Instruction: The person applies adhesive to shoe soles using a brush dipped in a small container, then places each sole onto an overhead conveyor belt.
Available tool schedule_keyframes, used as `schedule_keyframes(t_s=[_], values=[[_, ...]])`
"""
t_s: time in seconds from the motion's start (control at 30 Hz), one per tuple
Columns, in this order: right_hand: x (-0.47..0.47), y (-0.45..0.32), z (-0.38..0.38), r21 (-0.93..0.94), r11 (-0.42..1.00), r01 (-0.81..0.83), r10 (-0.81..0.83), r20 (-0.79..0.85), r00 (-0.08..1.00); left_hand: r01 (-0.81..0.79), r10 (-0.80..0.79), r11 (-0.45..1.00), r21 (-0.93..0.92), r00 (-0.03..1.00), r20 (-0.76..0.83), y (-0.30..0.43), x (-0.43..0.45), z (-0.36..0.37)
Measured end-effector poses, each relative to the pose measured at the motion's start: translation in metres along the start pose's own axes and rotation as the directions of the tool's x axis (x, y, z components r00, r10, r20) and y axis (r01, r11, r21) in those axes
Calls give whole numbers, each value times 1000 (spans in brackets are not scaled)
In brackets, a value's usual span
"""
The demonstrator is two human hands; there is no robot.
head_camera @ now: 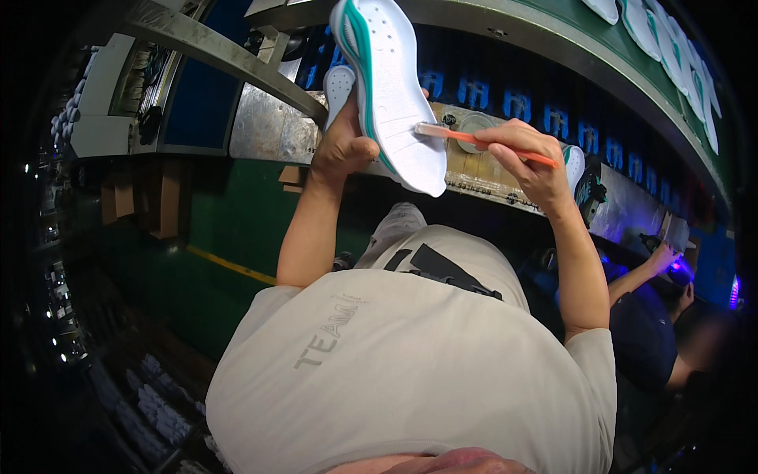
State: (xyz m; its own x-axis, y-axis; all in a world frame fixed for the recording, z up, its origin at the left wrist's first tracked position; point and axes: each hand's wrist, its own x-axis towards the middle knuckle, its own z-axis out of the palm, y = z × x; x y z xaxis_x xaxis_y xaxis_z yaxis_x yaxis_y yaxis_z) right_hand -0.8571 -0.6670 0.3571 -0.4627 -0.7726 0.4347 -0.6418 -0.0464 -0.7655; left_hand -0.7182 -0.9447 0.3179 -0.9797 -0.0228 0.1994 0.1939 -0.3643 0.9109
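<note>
My left hand (346, 142) grips a white shoe sole (397, 101) with a teal stripe along its side wall, holding it up lengthwise before me. Its inner face, dotted with small holes at the far end, is turned towards me. Between the fingers and thumb of my right hand (530, 157) is a brush (474, 140) with an orange handle. The brush's bristle end rests against the sole's inner face close to its right edge. Behind my left hand, a second white sole (339, 89) shows in part; whether I hold it too I cannot tell.
A metal bench (272, 124) runs in front of me, with a round pale dish (475, 131) on it. Another sole (573, 166) lies right of my right hand. Beyond are blue fixtures (515, 105) and a green conveyor (568, 18) carrying several soles. A co-worker's arms (639, 278) are at right.
</note>
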Motion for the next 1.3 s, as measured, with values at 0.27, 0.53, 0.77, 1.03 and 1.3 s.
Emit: schedule_keyframes(t_s=[0.27, 0.53, 0.77, 1.03, 1.3], values=[[-36, -28, 15, 187, 934, -306, 308, 18, 951, -170, 201, 960, 221, 971, -128, 21, -8, 4], [-41, -45, 45, 607, 623, -493, 618, 5, 786, -277, 377, 822, 497, 920, -110, 29, -14, 24], [-30, -62, 40, 792, 419, -444, 591, 133, 795, -238, 262, 694, 680, 962, 69, 29, -18, 21], [-31, -54, 37, 872, 308, -380, 576, 147, 804, -177, 219, 610, 772, 974, 50, 19, -21, 28], [-53, -3, 46, 670, 611, -421, 662, -141, 736, -289, 407, 791, 539, 907, -111, 19, -3, 48]])
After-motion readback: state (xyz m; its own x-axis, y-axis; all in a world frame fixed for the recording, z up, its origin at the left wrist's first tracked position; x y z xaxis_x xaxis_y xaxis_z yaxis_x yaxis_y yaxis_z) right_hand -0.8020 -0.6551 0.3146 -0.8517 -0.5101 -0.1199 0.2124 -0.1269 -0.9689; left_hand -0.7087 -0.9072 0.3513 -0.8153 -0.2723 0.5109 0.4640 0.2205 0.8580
